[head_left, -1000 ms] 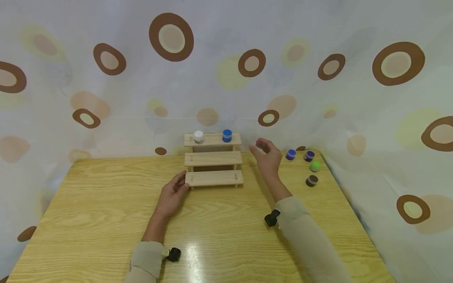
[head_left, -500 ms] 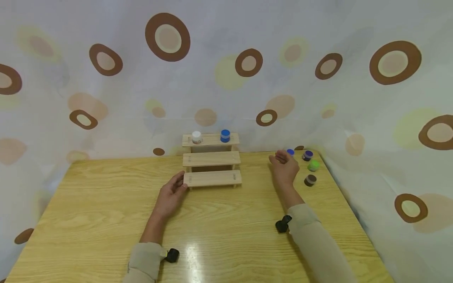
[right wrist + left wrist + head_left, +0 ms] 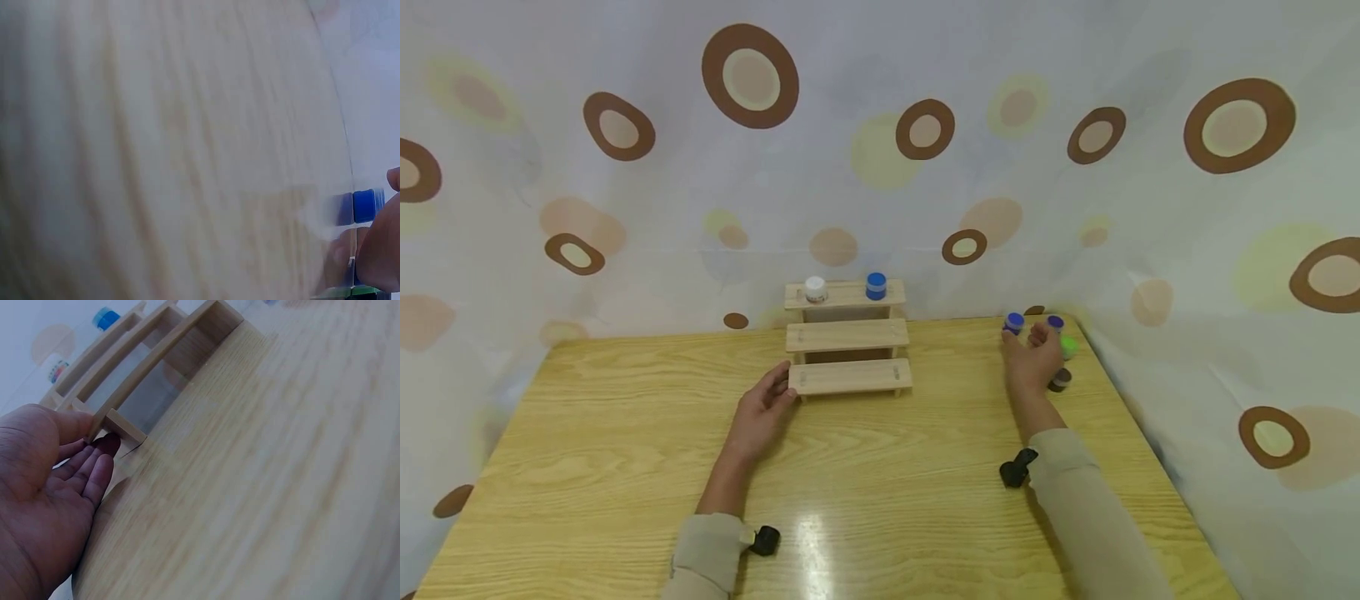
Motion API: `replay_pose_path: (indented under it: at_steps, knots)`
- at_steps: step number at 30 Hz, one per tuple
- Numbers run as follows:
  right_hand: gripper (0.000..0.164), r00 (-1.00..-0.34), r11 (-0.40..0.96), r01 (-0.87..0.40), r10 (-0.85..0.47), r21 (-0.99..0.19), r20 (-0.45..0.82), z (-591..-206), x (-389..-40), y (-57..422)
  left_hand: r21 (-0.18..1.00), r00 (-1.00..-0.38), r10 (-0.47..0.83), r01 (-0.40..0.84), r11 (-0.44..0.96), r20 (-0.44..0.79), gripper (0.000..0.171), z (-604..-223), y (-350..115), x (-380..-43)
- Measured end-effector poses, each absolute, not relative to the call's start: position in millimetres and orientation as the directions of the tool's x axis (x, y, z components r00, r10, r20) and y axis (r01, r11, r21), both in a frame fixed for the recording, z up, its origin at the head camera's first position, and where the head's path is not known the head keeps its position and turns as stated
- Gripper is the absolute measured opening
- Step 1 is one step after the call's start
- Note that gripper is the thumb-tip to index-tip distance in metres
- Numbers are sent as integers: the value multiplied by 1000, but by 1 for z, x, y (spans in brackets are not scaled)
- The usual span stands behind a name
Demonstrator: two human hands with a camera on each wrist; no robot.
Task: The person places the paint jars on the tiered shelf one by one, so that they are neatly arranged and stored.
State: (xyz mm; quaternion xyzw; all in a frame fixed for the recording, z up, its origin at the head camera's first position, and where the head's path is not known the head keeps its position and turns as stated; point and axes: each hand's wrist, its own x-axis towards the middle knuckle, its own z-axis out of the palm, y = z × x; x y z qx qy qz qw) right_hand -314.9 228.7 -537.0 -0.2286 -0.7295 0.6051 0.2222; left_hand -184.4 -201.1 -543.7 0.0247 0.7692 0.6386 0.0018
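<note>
A three-tier wooden display stand (image 3: 850, 379) sits at the back middle of the table. My left hand (image 3: 764, 414) holds the left end of its lowest shelf; the left wrist view shows the thumb on the edge and fingers beneath it. On the top shelf are a white-lidded paint jar (image 3: 816, 290) and a blue paint jar (image 3: 876, 287). My right hand (image 3: 1033, 363), fingers loosely bent and holding nothing visible, hovers among jars at the back right: a dark blue jar (image 3: 1014, 323), a purple jar (image 3: 1056, 323), a green jar (image 3: 1069, 347) and a dark brown jar (image 3: 1061, 381), some partly hidden.
A patterned sheet (image 3: 835, 167) hangs behind the wood-grain table (image 3: 880, 508) and along its right side. Small black cameras are strapped at both sleeves.
My right hand has moved right, from beside the stand to the loose jars, passing the dark blue one. The left hand stays at the stand, and the jars there have not moved.
</note>
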Motion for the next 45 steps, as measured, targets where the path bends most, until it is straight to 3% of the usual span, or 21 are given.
replay_pose_path:
  at_steps: [11, 22, 34, 45]
  knots:
    - [63, -828, 118, 91, 561, -989, -9, -535, -325, 234, 986, -998, 43, 42, 162, 36, 56, -546, -201, -185]
    - [51, -826, 139, 113, 563, -984, -16, -539, -341, 236, 982, -999, 28, 51, 179, 46, 55, -546, -198, -185]
    - [44, -812, 210, 79, 580, -975, 59, -545, -346, 229, 983, -999, 31, 35, 179, 30, 56, -545, -199, -187]
    - [40, -895, 301, -67, 402, -951, 191, -519, -333, 197, 984, -999, 21, 33, 177, 30, 55, -542, -199, -185]
